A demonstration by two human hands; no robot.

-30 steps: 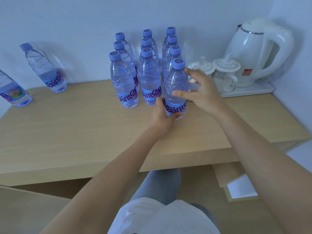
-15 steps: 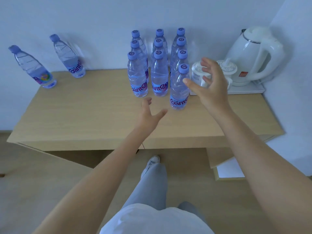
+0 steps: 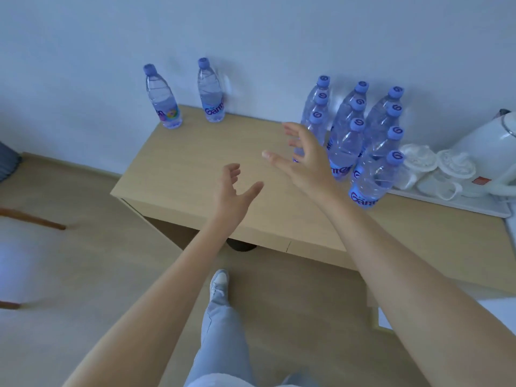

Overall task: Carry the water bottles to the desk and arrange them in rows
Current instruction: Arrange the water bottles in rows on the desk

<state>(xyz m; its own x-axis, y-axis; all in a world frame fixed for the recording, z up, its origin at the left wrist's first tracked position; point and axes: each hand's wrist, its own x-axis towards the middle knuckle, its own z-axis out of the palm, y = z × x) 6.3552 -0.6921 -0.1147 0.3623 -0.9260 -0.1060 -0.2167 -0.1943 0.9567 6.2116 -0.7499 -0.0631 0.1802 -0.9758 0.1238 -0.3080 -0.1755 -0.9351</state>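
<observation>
Ten clear plastic water bottles with blue caps point(image 3: 346, 146) stand grouped in rows on the pale wooden desk point(image 3: 195, 163).
Two more clear blue-capped bottles point(image 3: 210, 93) wait apart by the wall; left hand point(image 3: 233, 192) and right hand point(image 3: 305, 160) hover spread, holding nothing.

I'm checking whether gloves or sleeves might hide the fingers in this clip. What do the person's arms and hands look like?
Both forearms are bare, with no sleeves in view. The left hand and right hand wear no gloves; no rings, watch or markings show.

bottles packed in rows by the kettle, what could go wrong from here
The front bottle stands close against its neighbours, so a knock there might topple several in the rows. The right hand is open right beside them and could clip one. The two bottles near the left edge are still unsorted.
</observation>
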